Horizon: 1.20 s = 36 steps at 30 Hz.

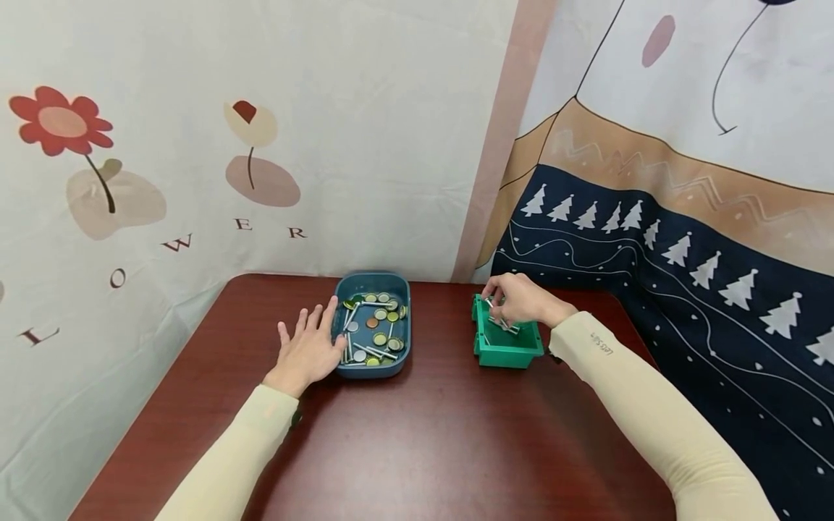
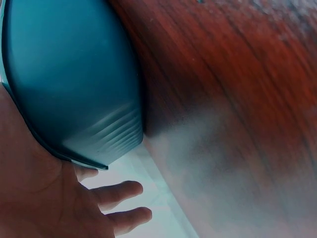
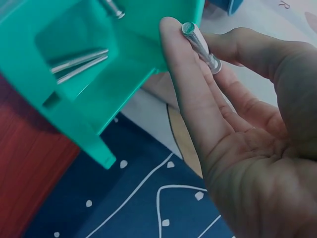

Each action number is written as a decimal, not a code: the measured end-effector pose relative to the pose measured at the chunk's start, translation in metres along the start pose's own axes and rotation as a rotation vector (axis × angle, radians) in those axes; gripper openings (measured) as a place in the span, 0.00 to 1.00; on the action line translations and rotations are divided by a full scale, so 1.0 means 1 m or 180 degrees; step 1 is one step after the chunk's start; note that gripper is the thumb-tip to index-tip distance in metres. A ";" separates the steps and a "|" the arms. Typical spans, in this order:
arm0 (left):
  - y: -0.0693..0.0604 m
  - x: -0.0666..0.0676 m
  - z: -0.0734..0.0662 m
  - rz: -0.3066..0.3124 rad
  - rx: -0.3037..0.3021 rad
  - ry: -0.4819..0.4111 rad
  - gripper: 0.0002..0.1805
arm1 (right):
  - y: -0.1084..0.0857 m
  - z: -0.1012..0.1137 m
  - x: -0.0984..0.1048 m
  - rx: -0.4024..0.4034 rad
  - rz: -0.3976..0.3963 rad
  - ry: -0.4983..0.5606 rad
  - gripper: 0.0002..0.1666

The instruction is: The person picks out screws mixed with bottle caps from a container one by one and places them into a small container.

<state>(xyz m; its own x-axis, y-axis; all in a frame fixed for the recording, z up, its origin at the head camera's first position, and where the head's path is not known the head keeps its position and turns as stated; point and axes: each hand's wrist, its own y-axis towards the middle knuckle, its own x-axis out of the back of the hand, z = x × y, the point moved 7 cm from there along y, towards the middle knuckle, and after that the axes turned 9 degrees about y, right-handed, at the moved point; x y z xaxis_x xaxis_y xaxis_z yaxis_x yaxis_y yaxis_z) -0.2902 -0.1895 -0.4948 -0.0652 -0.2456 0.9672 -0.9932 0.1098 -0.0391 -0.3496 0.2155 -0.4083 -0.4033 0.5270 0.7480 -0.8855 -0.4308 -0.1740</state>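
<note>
My right hand (image 1: pixel 519 298) is over the green bin (image 1: pixel 511 356). In the right wrist view its thumb and index finger pinch a silver metal pin (image 3: pixel 199 45) with a flared end. Several similar silver pins (image 3: pixel 79 65) lie inside the bin. My left hand (image 1: pixel 306 352) rests against the left rim of the blue basin (image 1: pixel 373 371), fingers spread and straight. In that basin lie several bottle caps (image 1: pixel 380 339), yellow, silver and one orange, mixed with silver pins (image 1: pixel 381 352). The left wrist view shows the palm at the basin's rim and outer wall (image 2: pixel 74 74).
Both containers stand near the back edge of a reddish-brown table (image 1: pixel 404 449), with a gap between them. A pale printed cloth (image 1: pixel 391 145) hangs behind, and a dark blue cloth with white trees (image 1: pixel 651 253) hangs at the right.
</note>
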 end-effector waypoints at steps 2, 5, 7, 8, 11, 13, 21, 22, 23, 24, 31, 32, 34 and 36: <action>0.000 0.001 0.000 0.0000 0.0001 0.0006 0.47 | 0.001 -0.002 0.001 -0.0014 0.0030 -0.0043 0.19; 0.000 0.000 0.001 -0.0003 0.0004 0.0002 0.47 | 0.002 -0.007 0.001 -0.0060 0.0094 -0.0103 0.19; 0.000 -0.001 0.001 0.0000 0.0004 -0.0003 0.47 | 0.004 -0.012 0.000 -0.0123 0.0135 -0.0112 0.19; 0.000 -0.001 0.001 -0.0001 0.0001 -0.0003 0.47 | 0.004 -0.014 -0.001 -0.0157 0.0155 -0.0105 0.19; 0.000 -0.001 0.002 -0.0005 -0.0003 0.0000 0.47 | 0.006 -0.020 -0.004 -0.0250 0.0236 -0.0108 0.20; 0.000 0.000 0.002 -0.0017 -0.0003 0.0013 0.47 | 0.007 -0.023 -0.006 -0.0293 0.0294 -0.0116 0.20; -0.001 0.002 0.001 -0.0029 0.0003 -0.0003 0.47 | 0.011 -0.030 -0.015 -0.0455 0.0501 -0.0196 0.20; -0.001 0.002 0.000 -0.0024 0.0001 -0.0011 0.47 | 0.012 -0.031 -0.016 -0.0472 0.0518 -0.0225 0.20; -0.001 0.002 0.000 -0.0022 0.0000 -0.0018 0.47 | 0.013 -0.032 -0.017 -0.0483 0.0530 -0.0260 0.20; -0.001 0.002 0.000 -0.0018 0.0002 -0.0014 0.47 | 0.013 -0.032 -0.018 -0.0486 0.0549 -0.0290 0.20; -0.003 0.001 0.000 -0.0003 0.0006 -0.0011 0.47 | 0.016 -0.036 -0.023 -0.0576 0.0582 -0.0396 0.21; -0.003 0.001 0.000 -0.0001 0.0000 -0.0014 0.47 | 0.016 -0.036 -0.023 -0.0580 0.0579 -0.0395 0.21; -0.003 0.001 0.000 0.0005 0.0003 -0.0030 0.47 | 0.016 -0.036 -0.022 -0.0598 0.0563 -0.0350 0.22; -0.003 0.000 0.001 0.0013 0.0008 -0.0034 0.47 | 0.016 -0.035 -0.021 -0.0598 0.0558 -0.0283 0.23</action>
<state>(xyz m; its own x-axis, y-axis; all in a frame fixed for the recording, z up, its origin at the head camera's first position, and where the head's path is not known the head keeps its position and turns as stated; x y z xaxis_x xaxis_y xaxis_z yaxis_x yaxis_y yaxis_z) -0.2874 -0.1906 -0.4945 -0.0702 -0.2555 0.9643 -0.9932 0.1083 -0.0436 -0.3631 0.2232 -0.4495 -0.5397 0.3863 0.7480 -0.8346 -0.3619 -0.4153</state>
